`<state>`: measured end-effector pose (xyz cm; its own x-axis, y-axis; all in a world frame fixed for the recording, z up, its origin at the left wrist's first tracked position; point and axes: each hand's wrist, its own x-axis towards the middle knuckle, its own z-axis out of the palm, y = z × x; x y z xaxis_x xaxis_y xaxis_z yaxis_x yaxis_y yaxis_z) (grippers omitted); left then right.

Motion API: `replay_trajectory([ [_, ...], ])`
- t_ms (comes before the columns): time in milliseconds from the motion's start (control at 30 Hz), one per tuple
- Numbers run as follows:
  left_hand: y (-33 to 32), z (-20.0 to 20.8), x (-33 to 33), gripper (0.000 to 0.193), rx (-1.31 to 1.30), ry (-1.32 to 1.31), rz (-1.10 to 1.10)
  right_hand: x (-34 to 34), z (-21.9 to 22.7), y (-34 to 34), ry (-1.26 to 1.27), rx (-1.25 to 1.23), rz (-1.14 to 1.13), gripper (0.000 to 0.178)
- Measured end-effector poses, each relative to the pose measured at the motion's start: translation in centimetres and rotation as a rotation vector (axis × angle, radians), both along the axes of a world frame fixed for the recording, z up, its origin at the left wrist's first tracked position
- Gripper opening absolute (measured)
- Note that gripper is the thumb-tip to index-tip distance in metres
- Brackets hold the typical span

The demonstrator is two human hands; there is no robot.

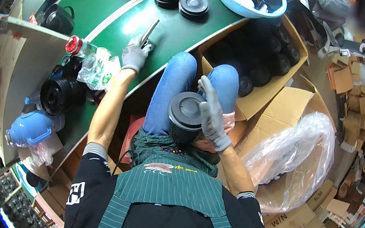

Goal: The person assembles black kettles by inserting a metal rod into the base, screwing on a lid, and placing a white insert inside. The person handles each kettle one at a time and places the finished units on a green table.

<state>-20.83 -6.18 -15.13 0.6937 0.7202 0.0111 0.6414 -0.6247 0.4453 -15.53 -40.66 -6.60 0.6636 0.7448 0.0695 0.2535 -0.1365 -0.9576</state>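
Observation:
Both of my hands wear grey gloves. On the green table, my left hand (135,54) is closed round a slim metal hand tool (150,32). Its tip points away from me; its exact kind is unclear. A black cylindrical container with a round black lid (186,109) stands upright in my lap, against my thighs. My right hand (213,115) lies along the right side of that lid, fingers stretched out and pointing away from me. Some of the container's lower body is hidden by the lid.
Stacked black lids (193,6) sit at the table's far side, near a light blue basin (250,10) of parts. A carton (300,60) of black containers stands right, beside a plastic-lined carton (279,103). Left are a red-capped jar (76,46) and a blue jug (30,127).

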Motion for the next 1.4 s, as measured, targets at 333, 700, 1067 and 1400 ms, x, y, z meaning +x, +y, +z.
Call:
replay_trajectory([
  [333,-13.6,17.6,-3.6,0.061,-0.504,-0.015,-0.859,0.0,2.8,-0.7,0.96,0.527,-0.242,0.092],
  [700,-22.2,23.0,-6.4,0.106,-0.108,0.047,-0.903,6.1,-2.2,3.2,0.986,0.386,0.275,0.052],
  [1067,-29.4,21.5,-3.6,0.1,-0.189,-0.113,-0.769,6.0,-4.7,9.3,1.259,0.318,0.658,0.05],
  [1400,-24.2,19.7,-7.2,0.105,-0.152,-0.176,-0.591,5.3,-3.8,2.7,1.259,0.416,0.23,0.041],
])
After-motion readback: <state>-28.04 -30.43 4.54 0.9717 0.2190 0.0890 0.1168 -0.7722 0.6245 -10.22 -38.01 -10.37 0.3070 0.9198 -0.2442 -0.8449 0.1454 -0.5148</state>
